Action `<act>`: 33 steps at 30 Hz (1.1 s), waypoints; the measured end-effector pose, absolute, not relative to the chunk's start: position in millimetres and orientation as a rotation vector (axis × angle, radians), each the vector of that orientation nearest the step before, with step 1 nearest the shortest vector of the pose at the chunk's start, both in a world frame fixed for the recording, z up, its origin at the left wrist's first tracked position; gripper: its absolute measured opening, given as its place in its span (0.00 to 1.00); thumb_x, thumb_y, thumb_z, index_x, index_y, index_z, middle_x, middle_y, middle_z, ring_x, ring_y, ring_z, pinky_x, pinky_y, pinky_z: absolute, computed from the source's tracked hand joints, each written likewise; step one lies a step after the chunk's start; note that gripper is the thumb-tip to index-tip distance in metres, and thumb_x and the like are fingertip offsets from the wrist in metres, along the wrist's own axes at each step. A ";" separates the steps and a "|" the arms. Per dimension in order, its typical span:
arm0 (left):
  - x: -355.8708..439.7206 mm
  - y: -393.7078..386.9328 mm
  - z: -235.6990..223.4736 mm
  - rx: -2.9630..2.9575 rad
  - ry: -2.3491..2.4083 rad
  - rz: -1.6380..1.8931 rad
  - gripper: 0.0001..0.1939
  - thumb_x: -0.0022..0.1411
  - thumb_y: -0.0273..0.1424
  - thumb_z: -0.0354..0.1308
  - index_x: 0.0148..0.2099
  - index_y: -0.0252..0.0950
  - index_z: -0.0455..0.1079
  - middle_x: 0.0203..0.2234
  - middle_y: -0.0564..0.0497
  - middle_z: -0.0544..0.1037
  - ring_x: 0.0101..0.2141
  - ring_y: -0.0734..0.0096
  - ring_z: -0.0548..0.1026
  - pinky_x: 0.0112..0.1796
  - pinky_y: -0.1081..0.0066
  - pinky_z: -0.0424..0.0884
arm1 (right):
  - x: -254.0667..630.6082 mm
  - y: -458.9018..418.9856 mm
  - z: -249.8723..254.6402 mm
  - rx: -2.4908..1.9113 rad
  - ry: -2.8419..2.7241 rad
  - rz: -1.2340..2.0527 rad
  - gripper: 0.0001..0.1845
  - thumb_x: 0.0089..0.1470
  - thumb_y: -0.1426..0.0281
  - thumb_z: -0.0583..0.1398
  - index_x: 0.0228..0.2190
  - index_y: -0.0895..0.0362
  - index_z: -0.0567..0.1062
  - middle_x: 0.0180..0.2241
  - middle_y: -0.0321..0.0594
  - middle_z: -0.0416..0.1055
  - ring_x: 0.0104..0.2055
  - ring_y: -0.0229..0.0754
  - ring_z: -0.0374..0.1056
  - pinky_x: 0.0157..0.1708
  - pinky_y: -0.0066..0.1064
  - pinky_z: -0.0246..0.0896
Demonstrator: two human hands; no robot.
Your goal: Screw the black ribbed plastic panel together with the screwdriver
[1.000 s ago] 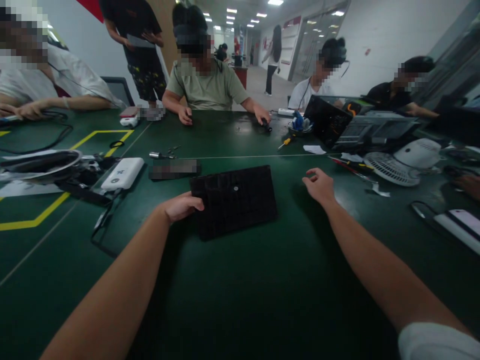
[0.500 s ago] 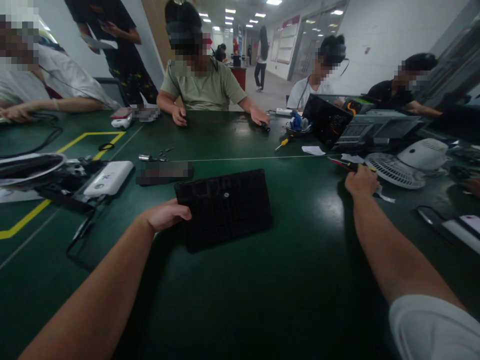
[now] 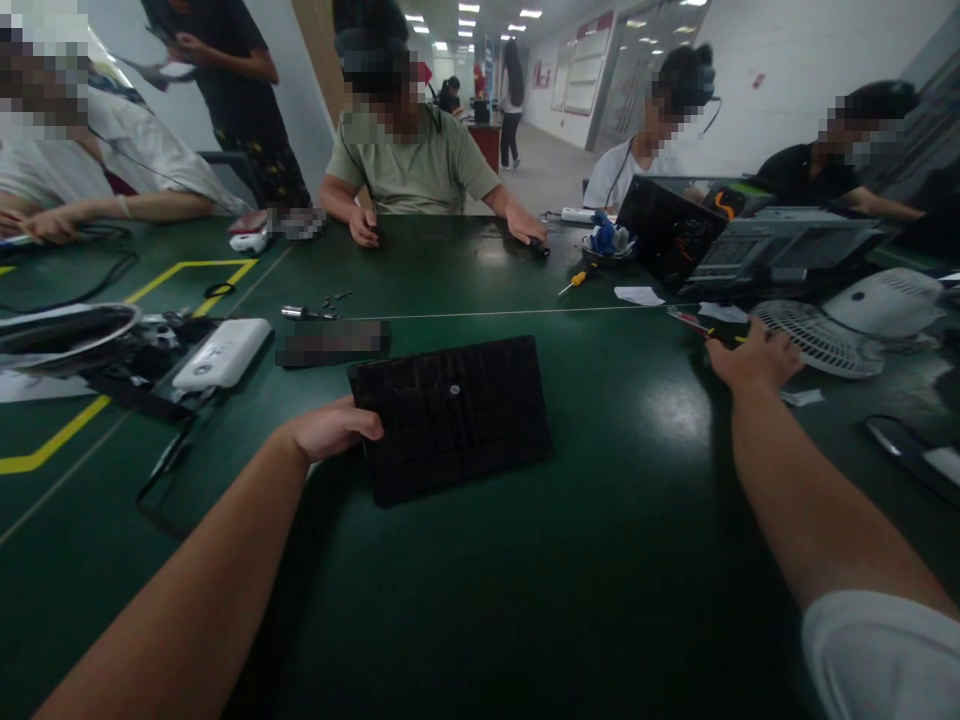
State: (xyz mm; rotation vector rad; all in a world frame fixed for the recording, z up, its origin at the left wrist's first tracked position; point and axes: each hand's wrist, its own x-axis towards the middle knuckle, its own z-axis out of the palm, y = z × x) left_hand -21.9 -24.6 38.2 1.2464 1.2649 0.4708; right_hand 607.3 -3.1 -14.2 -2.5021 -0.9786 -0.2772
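Observation:
My left hand [image 3: 337,430] grips the left edge of a flat black rectangular panel [image 3: 480,430], thumb on its face and the other fingers hidden behind. The panel is tilted towards me and has a small round silver spot near its middle. Over at the right, my right hand [image 3: 757,352] is stretched out with fingers spread, low over the table. Beside its thumb lies a red screwdriver [image 3: 691,321], partly covered by the hand; whether they touch I cannot tell.
A white fan [image 3: 821,335] stands just beyond my right hand, with a computer case [image 3: 780,250] behind. A yellow screwdriver [image 3: 577,279] lies further back. At left are a white power bank [image 3: 223,355] and cables. People sit around the green table [image 3: 570,580].
The fingers of my right hand, closed by the red screwdriver before, are now spread. The view has shifted a little, and my left hand keeps its grip on the panel.

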 end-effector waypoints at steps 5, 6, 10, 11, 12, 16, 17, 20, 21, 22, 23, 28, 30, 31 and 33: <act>-20.6 -24.9 37.9 1.255 1.254 0.480 0.23 0.34 0.33 0.65 0.38 0.45 0.86 0.32 0.45 0.88 0.48 0.34 0.87 0.52 0.45 0.84 | 608.1 -3.9 -17.9 -2.511 -1.018 -0.183 0.28 0.62 0.61 0.63 0.58 0.63 0.79 0.61 0.75 0.69 0.63 0.70 0.62 0.59 0.59 0.51; -20.3 -24.8 37.8 1.259 1.252 0.479 0.25 0.34 0.33 0.65 0.40 0.45 0.87 0.33 0.44 0.89 0.48 0.34 0.87 0.52 0.46 0.84 | 606.2 -4.8 -18.0 -2.495 -1.036 -0.194 0.26 0.62 0.62 0.63 0.57 0.62 0.80 0.60 0.73 0.69 0.62 0.68 0.63 0.58 0.58 0.52; -19.2 -24.6 37.9 1.270 1.232 0.484 0.26 0.35 0.33 0.65 0.42 0.45 0.86 0.36 0.44 0.89 0.48 0.35 0.87 0.51 0.47 0.85 | 594.6 -12.0 -16.1 -2.443 -1.082 -0.233 0.19 0.63 0.65 0.62 0.51 0.63 0.82 0.59 0.74 0.70 0.62 0.69 0.63 0.58 0.58 0.52; -18.8 -24.7 38.0 1.273 1.224 0.489 0.26 0.35 0.33 0.65 0.42 0.45 0.86 0.36 0.44 0.90 0.48 0.36 0.87 0.51 0.46 0.85 | 590.9 -14.1 -15.1 -2.427 -1.089 -0.243 0.19 0.64 0.66 0.60 0.51 0.63 0.82 0.61 0.75 0.69 0.64 0.70 0.62 0.59 0.58 0.51; -18.2 -25.0 38.2 1.275 1.219 0.499 0.26 0.35 0.33 0.65 0.42 0.44 0.86 0.36 0.44 0.90 0.48 0.36 0.87 0.52 0.46 0.84 | 587.0 -16.2 -14.2 -2.406 -1.093 -0.255 0.20 0.65 0.66 0.59 0.51 0.63 0.82 0.62 0.76 0.69 0.65 0.71 0.62 0.60 0.58 0.51; -15.9 -26.9 37.8 1.253 1.207 0.524 0.20 0.37 0.34 0.67 0.38 0.42 0.83 0.33 0.46 0.89 0.49 0.38 0.88 0.59 0.45 0.81 | 566.7 -22.5 -13.8 -2.299 -1.089 -0.266 0.25 0.69 0.64 0.52 0.59 0.63 0.76 0.60 0.74 0.72 0.62 0.68 0.67 0.58 0.56 0.55; -15.5 -27.5 37.1 1.247 1.199 0.534 0.20 0.37 0.34 0.68 0.38 0.42 0.82 0.33 0.47 0.89 0.49 0.40 0.88 0.60 0.45 0.80 | 559.9 -23.8 -15.3 -2.274 -1.088 -0.249 0.26 0.70 0.63 0.50 0.61 0.62 0.75 0.57 0.72 0.74 0.58 0.67 0.70 0.56 0.55 0.58; -15.5 -28.0 34.5 1.236 1.162 0.565 0.22 0.41 0.37 0.70 0.42 0.41 0.82 0.36 0.46 0.90 0.49 0.42 0.88 0.60 0.46 0.80 | 534.6 -29.8 -23.2 -2.212 -1.114 -0.182 0.26 0.69 0.59 0.52 0.61 0.59 0.73 0.49 0.62 0.79 0.50 0.63 0.75 0.53 0.53 0.64; -15.7 -27.6 34.3 1.232 1.152 0.575 0.23 0.42 0.39 0.70 0.44 0.41 0.83 0.38 0.45 0.90 0.49 0.42 0.88 0.60 0.46 0.80 | 524.6 -32.8 -26.4 -2.192 -1.140 -0.160 0.27 0.67 0.56 0.56 0.60 0.57 0.73 0.48 0.58 0.80 0.49 0.63 0.76 0.53 0.52 0.66; -15.8 -26.7 34.9 1.231 1.149 0.589 0.24 0.44 0.41 0.70 0.45 0.40 0.83 0.39 0.44 0.90 0.50 0.41 0.88 0.60 0.45 0.80 | 513.9 -36.3 -29.4 -2.168 -1.176 -0.139 0.30 0.63 0.52 0.61 0.60 0.56 0.74 0.47 0.56 0.81 0.49 0.64 0.76 0.52 0.52 0.67; -15.8 -25.4 36.8 1.236 1.144 0.612 0.26 0.45 0.43 0.69 0.47 0.40 0.83 0.41 0.42 0.90 0.51 0.41 0.87 0.60 0.45 0.80 | 502.9 -40.3 -32.0 -2.140 -1.233 -0.112 0.33 0.59 0.51 0.63 0.59 0.56 0.74 0.48 0.56 0.81 0.48 0.64 0.77 0.52 0.52 0.68; -8.6 -19.0 66.1 1.534 1.062 0.878 0.40 0.55 0.48 0.62 0.68 0.40 0.75 0.66 0.39 0.81 0.65 0.40 0.79 0.65 0.44 0.75 | 454.2 -60.0 -35.2 -1.929 -1.485 -0.015 0.23 0.62 0.51 0.58 0.49 0.52 0.78 0.45 0.54 0.83 0.47 0.62 0.78 0.51 0.52 0.72; 0.4 -22.5 82.3 1.817 1.191 0.974 0.41 0.56 0.47 0.65 0.70 0.40 0.73 0.69 0.38 0.77 0.66 0.39 0.77 0.67 0.41 0.72 | 443.7 -64.2 -32.6 -1.875 -1.517 -0.013 0.24 0.63 0.50 0.56 0.48 0.52 0.79 0.46 0.55 0.83 0.48 0.62 0.78 0.52 0.53 0.71; 6.5 -26.6 89.2 1.979 1.247 0.976 0.40 0.57 0.46 0.67 0.70 0.40 0.73 0.69 0.39 0.77 0.67 0.39 0.75 0.68 0.40 0.69 | 441.0 -65.3 -31.0 -1.867 -1.518 -0.003 0.25 0.63 0.50 0.55 0.48 0.53 0.79 0.47 0.55 0.83 0.49 0.62 0.78 0.52 0.53 0.71; 21.2 -38.0 98.6 2.312 1.282 0.919 0.37 0.59 0.45 0.68 0.68 0.39 0.75 0.68 0.39 0.78 0.68 0.38 0.73 0.70 0.40 0.65 | 439.9 -65.6 -28.3 -1.881 -1.495 0.022 0.27 0.63 0.49 0.54 0.50 0.54 0.79 0.47 0.56 0.83 0.49 0.63 0.79 0.53 0.54 0.71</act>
